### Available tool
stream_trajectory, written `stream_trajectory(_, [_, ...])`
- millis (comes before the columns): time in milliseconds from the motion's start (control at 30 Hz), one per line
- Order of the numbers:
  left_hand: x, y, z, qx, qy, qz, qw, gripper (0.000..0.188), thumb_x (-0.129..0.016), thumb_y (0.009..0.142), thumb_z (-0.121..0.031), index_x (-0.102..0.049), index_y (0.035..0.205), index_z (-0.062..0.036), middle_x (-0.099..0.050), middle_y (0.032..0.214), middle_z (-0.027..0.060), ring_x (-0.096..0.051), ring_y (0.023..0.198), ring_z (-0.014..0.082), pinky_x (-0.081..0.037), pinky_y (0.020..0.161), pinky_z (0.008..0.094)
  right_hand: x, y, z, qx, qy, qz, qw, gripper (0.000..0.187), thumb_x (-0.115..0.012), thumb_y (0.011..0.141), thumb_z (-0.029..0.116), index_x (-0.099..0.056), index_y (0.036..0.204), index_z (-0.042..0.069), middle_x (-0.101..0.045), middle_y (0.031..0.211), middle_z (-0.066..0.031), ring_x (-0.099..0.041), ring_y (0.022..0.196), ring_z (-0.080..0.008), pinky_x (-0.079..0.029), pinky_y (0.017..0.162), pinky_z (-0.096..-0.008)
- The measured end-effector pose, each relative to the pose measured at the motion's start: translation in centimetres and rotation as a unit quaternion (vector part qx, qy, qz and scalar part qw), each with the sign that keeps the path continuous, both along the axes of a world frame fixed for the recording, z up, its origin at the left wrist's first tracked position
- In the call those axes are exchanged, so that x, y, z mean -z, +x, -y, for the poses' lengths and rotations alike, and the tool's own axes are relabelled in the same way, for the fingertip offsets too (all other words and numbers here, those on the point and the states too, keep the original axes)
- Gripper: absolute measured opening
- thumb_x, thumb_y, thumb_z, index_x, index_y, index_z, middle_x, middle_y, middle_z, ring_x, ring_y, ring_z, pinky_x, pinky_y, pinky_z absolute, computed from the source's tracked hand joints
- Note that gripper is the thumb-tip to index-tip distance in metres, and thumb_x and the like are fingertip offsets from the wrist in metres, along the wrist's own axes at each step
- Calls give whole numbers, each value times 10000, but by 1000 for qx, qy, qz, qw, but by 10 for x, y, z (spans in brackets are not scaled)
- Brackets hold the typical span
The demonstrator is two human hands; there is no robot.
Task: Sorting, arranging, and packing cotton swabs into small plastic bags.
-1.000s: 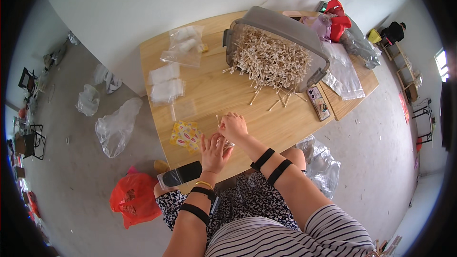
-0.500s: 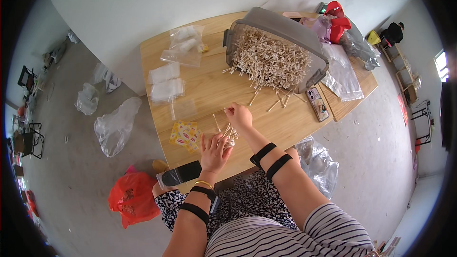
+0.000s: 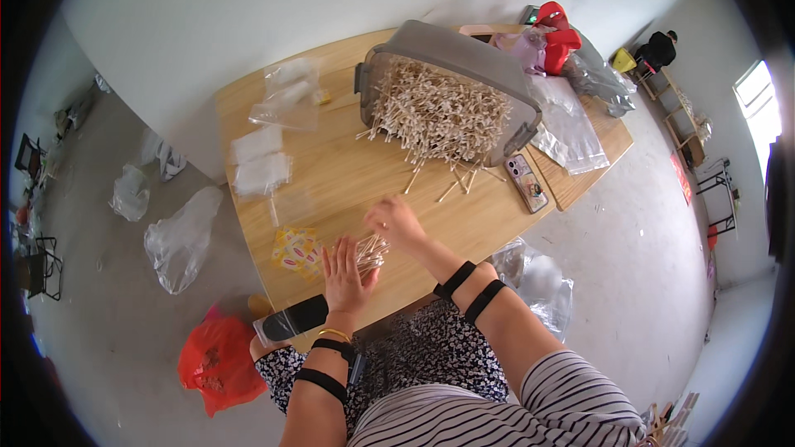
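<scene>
My left hand [image 3: 344,275] rests on the tabletop near its front edge, fingers stretched out and laid against a small bunch of cotton swabs [image 3: 373,253]. The thumb lies at the near side of that bunch. My right hand [image 3: 395,220] hovers just beyond and to the right of the bunch. Its fingers are curled and slightly blurred, and whatever they may hold is hidden. Behind it, a grey plastic bin [image 3: 447,43] lies tipped on its side with a large heap of cotton swabs [image 3: 443,112] at its mouth, some spilling onto the wood.
Yellow-and-white printed cards [image 3: 296,250] lie left of my left hand, small clear bags [image 3: 263,174] farther back. A dark phone [image 3: 296,319] sits at the front edge; a patterned phone [image 3: 527,184] lies right of the bin. A red bag [image 3: 222,364] stands on the floor.
The whole view has shifted, so the table appears farther left. My right hand's fingers have curled inward, and the single swab that was near them no longer shows. My left hand stays by the bunch.
</scene>
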State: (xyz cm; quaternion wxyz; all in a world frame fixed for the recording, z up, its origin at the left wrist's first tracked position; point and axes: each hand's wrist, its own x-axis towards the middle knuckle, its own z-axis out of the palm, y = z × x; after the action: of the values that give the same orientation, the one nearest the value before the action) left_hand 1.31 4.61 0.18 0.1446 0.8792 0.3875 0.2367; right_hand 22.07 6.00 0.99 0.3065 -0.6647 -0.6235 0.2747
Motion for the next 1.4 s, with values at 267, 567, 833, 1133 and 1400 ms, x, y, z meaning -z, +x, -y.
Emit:
stream_trajectory(267, [-1, -1, 0, 10, 4, -25, 1000, 770, -733, 816, -325, -383, 1445, -50, -448, 1472, 150, -372, 1419, 334, -170, 1224, 588, -26, 113, -11, 86, 56, 409, 907, 506, -616, 830, 50, -591, 1326, 145, -460, 1438, -31, -473, 1236, -279, -400, 1063, -423])
stream_trajectory(567, [-1, -5, -1, 19, -1, -25, 1000, 708, -742, 804, -299, -438, 1398, -63, -496, 1414, 131, -418, 1376, 348, -199, 1206, 614, -23, 121, -58, 64, 60, 427, 900, 263, -663, 787, 36, -653, 1044, 94, -533, 1244, -53, -571, 1095, -277, -479, 957, -436])
stream_trajectory(833, [-3, -6, -1, 39, -4, -30, 999, 597, -726, 829, -286, -514, 1349, -85, -549, 1378, 86, -454, 1353, 308, -207, 1202, 611, -23, 66, -65, -71, 10, 450, 890, 192, -659, 813, 118, -678, 1002, 85, -600, 1118, -82, -611, 1079, -270, -495, 925, -373])
stream_trajectory(1133, [-7, -4, 0, 29, -1, -25, 999, 637, -721, 832, -302, -480, 1380, -84, -508, 1419, 98, -432, 1373, 307, -202, 1214, 589, -32, 39, -34, -15, 5, 265, 964, 381, -650, 789, 37, -640, 1167, 85, -538, 1291, -98, -448, 1303, -309, -387, 1103, -430])
stream_trajectory(1400, [-3, -2, 0, 19, 6, -28, 999, 662, -721, 843, -338, -454, 1383, -65, -479, 1439, 134, -428, 1382, 324, -234, 1207, 586, -24, 109, -35, 6, 98, 299, 949, 228, -633, 842, 81, -667, 1064, 123, -610, 1213, -36, -484, 1265, -264, -361, 1095, -437])
